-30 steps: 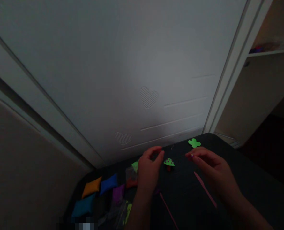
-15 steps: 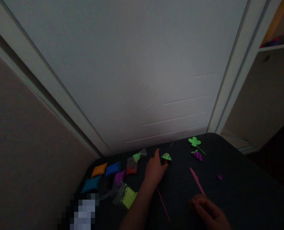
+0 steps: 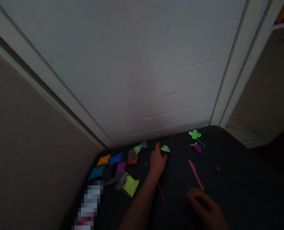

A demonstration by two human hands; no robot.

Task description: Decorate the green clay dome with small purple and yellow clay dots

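My left hand [image 3: 158, 162] reaches to the back of the dark table, index finger and thumb spread apart. Right beside them stands a small clay mushroom [image 3: 165, 148] with a green, red-spotted cap; its red stem is partly hidden by the thumb, and whether they touch I cannot tell. My right hand [image 3: 205, 206] is closed in a pinch near the front, with something too small and dark at its fingertips to name. A pink plastic knife [image 3: 195, 174] lies just beyond it. Under my left wrist a thin pink stick [image 3: 162, 195] is partly covered.
Bags of coloured clay, among them an orange one [image 3: 104, 160] and a yellow one [image 3: 130, 186], lie at left. At back right are a green clover [image 3: 195, 134] and purple clay grapes [image 3: 196, 148]. A purple lump [image 3: 217, 169] sits right. A white panel [image 3: 175, 111] stands behind the table.
The view has shifted slightly. My left hand stays beside the mushroom; my right hand keeps its pinch and has moved a little leftward.
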